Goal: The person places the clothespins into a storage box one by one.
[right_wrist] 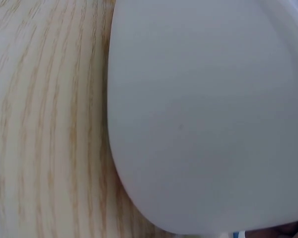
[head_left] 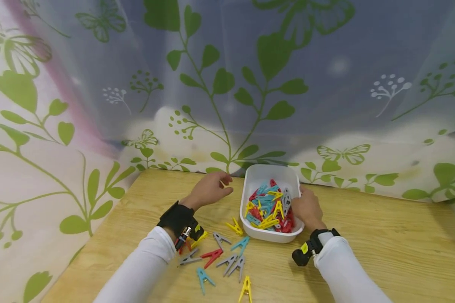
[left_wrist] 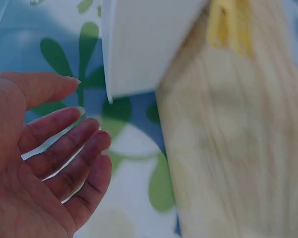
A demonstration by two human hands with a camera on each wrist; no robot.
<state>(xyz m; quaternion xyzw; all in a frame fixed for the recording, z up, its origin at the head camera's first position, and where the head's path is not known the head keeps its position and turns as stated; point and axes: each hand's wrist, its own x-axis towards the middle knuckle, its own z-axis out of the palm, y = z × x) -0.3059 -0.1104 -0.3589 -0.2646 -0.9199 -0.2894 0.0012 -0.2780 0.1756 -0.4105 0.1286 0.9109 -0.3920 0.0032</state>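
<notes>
"Left hand (head_left: 210, 189): what state do we read?"
"Spread, holding nothing. We find the white tub (head_left: 270, 235) just right of it, lower centre, long axis running up-frame; our right hand (head_left: 309, 206) grips its right side."

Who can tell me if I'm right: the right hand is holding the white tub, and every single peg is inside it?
Not quite: many pegs are inside, but some lie on the wooden table, as the head view shows. The right hand is holding the white tub.
</notes>
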